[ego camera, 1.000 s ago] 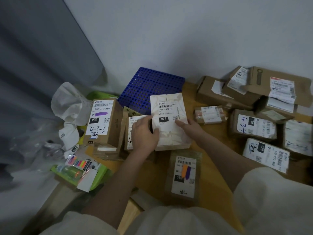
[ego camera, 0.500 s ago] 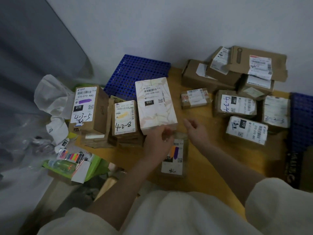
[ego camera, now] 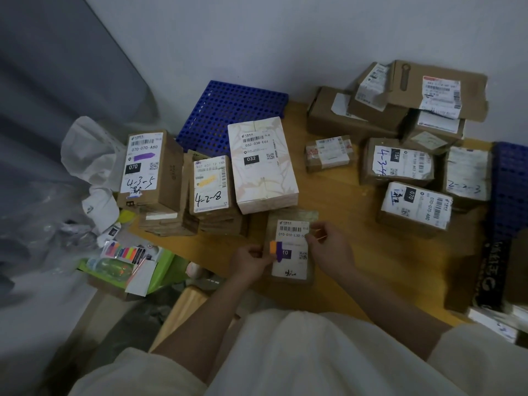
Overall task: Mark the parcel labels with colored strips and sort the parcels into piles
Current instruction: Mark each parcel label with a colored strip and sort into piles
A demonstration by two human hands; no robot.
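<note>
Both hands have dropped from the white box to the flat parcel (ego camera: 290, 247) nearest the person. Fingers of the left hand (ego camera: 251, 260) pinch its left edge, just beside the orange strip (ego camera: 273, 247) and purple strip (ego camera: 278, 251) stuck side by side on its label. Fingers of the right hand (ego camera: 328, 247) curl around the right edge, thumb on the label. That parcel lies flat on the wooden table (ego camera: 343, 201), just in front of the white box (ego camera: 261, 164). Left of that box stand two marked cartons: one reading 4-2-8 (ego camera: 210, 185) with a yellow strip, one reading 4-3-5 (ego camera: 143, 165) with a purple strip. Well apart on the right sits a heap of brown parcels (ego camera: 411, 130). A pack of coloured strips (ego camera: 125, 251) lies off the table's left edge, in a green tray (ego camera: 164, 262).
</note>
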